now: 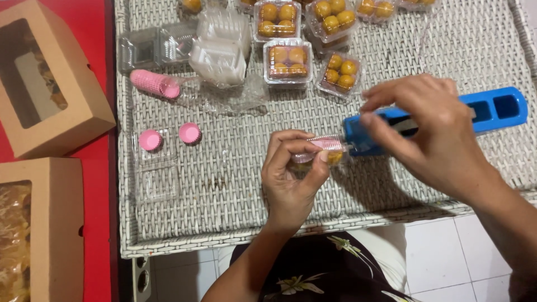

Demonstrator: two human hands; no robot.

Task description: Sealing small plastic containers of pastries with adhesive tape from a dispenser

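Note:
My left hand (pixel 291 173) pinches a small clear plastic box (pixel 324 151) with pink paper cups and yellow pastries inside, holding it just above the white wicker table (pixel 224 184). My right hand (pixel 433 131) grips a blue stapler (pixel 492 109) whose front end (pixel 358 134) is pressed against the right edge of that box. An open clear box (pixel 154 162) with one pink paper cup (pixel 149 140) lies to the left, and a second pink cup (pixel 189 133) sits beside it.
Several closed clear boxes of yellow pastries (pixel 287 61) stand along the table's far side. A stack of empty clear boxes (pixel 219 53) and a sleeve of pink cups (pixel 155 84) lie near them. Two brown cardboard window boxes (pixel 47 78) rest on the red surface at left.

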